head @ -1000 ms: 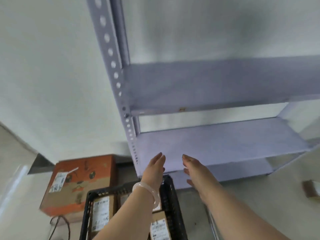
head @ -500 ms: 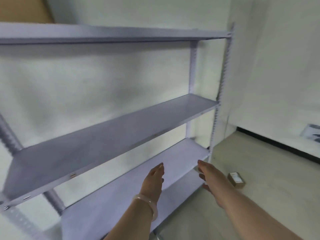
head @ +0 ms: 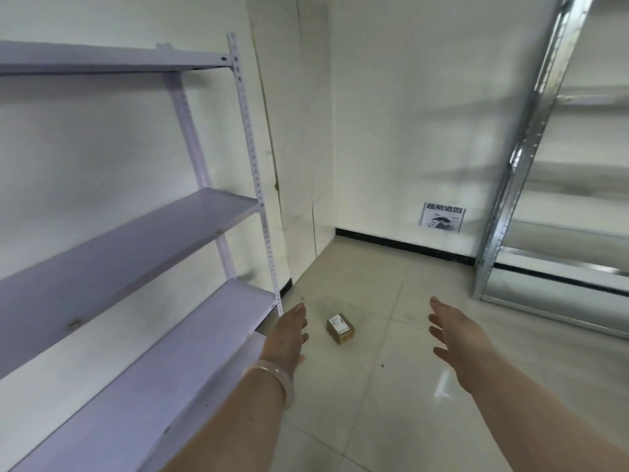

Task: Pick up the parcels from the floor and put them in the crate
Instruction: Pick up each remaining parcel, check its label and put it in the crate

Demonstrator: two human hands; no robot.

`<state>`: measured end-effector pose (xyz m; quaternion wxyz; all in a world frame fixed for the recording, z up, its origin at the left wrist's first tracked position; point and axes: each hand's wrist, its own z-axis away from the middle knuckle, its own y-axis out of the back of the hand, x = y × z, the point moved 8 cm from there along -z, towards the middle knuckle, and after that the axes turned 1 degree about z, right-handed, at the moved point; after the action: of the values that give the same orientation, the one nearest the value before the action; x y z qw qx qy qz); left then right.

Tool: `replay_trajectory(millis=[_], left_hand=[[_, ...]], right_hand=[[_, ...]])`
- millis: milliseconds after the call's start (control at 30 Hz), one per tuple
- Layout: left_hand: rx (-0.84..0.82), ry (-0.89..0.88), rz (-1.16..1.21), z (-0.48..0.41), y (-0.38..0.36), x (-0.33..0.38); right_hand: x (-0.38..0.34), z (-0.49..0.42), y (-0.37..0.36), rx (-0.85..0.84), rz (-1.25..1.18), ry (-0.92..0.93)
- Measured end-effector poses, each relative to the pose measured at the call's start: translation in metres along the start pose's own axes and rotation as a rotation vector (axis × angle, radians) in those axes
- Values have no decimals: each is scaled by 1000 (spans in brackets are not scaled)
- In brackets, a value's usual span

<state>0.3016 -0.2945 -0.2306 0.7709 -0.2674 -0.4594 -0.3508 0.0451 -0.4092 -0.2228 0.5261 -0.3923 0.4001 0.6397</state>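
Parcel point(head: 340, 330) lying flat on the tiled floor point(head: 391, 386), alone, white label facing up, just past the corner of the lilac shelving point(head: 136, 240) standing at nine o'clock. Both arms reaching forward toward it, neither touching it. Left hand point(head: 287, 335), bracelet point(head: 272, 378) at the wrist, hovering just at the parcel's nine o'clock, fingers straight and held together, gripping nothing. Right hand point(head: 454, 330) hanging well apart at the parcel's three o'clock, fingers spread, also empty. Crate not showing anywhere in view, so carrying distance impossible to judge. Metal rack point(head: 510, 199) standing at two o'clock, clear of the reach.

Judging the step: closing in for the pickup, grasp not yet begun.

Risks from here, likely rather than certain: glossy tile letting the small box skid away under a one-sided push from the nearer left hand before the right arrives; flat-lying box offering little edge, so fingertips slipping off the top instead of getting underneath; left forearm clipping the bottom shelf corner while bending down, being so close beside it; crate sitting out of sight, inviting a blind turn and a dropped parcel.
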Motion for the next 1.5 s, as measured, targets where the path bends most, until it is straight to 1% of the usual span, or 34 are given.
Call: replay_trajectory(millis=[133, 233, 300, 467, 567, 633, 700, 767, 900, 1000, 1133, 1300, 1367, 1433, 1500], left_hand=[[-28, 20, -30, -52, -30, 0], [-52, 18, -34, -100, -48, 8], [-60, 10, -37, -138, -58, 19], [-111, 3, -51, -234, -85, 54], [-133, -6, -99, -294, -93, 82], [-143, -16, -112, -334, -99, 102], [-154, -22, -104, -369, -113, 122], [-201, -14, -110, -399, -134, 134], [-281, 24, -149, -443, -175, 138], [-289, 34, -188, -485, -195, 143], [-203, 48, -214, -556, -213, 148], [-19, 147, -172, -647, -236, 144], [27, 181, -176, -680, -248, 136], [59, 176, -161, -714, -256, 123], [120, 225, -187, -746, -255, 97]], right_hand=[[15, -33, 14, 5, -43, -60], [11, -70, 13, 35, -53, -104], [-3, -102, 0, 39, -62, -106], [-50, -193, -63, 5, -29, -33], [-76, -246, -94, 14, -5, -57], [-98, -279, -110, 19, 10, -41], [-119, -309, -122, 22, 24, -25], [-133, -337, -131, 13, 46, -11], [-147, -393, -138, 13, 76, -3], [-151, -448, -144, -2, 99, 0], [-144, -538, -160, -79, 118, -55], [-152, -667, -188, -212, 188, -121], [-150, -709, -200, -268, 242, -159], [-142, -750, -215, -324, 296, -176], [-126, -789, -232, -354, 370, -208]])
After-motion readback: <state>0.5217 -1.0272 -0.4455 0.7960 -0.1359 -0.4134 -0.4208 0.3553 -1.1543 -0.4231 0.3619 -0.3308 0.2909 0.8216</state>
